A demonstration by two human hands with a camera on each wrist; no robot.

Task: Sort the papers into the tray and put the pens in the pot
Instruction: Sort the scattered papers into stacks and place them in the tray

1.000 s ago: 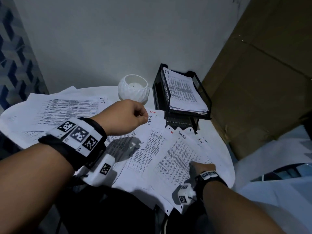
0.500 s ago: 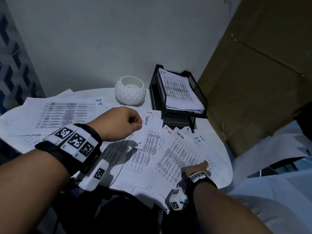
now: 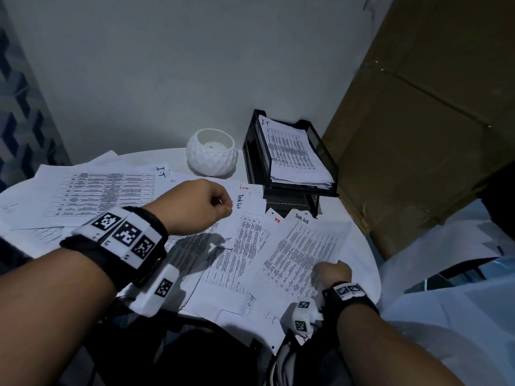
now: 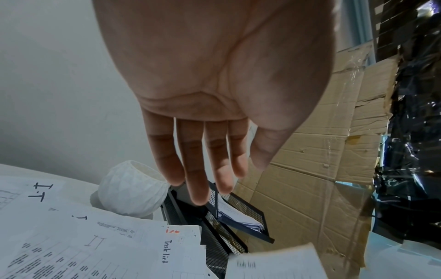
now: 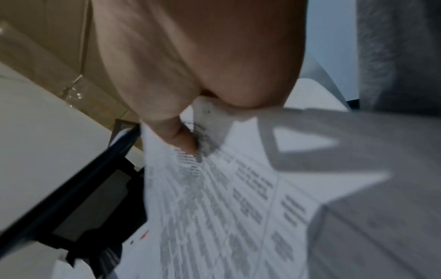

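Note:
Printed papers (image 3: 106, 190) lie scattered over a round white table (image 3: 359, 246). At the back stands a black mesh tray (image 3: 252, 151) with a stack of sheets (image 3: 292, 151) in its top tier. A white faceted pot (image 3: 211, 156) sits left of it; I see no pens. My left hand (image 3: 200, 207) hovers over the papers in front of the pot, and in the left wrist view the left hand (image 4: 214, 169) hangs with loose fingers and holds nothing. My right hand (image 3: 333, 271) pinches the near corner of a "Task list" sheet (image 3: 301, 243); the same sheet (image 5: 226, 188) shows blurred in the right wrist view.
A grey wall runs close behind the table. Large flattened cardboard (image 3: 418, 135) leans at the right, just beside the tray. White sheeting (image 3: 446, 274) lies past the table's right edge. Papers overhang the near edge.
My right hand has curled round the near corner of the sheet, which now lifts slightly. My left hand has drifted a little back from the pot toward me.

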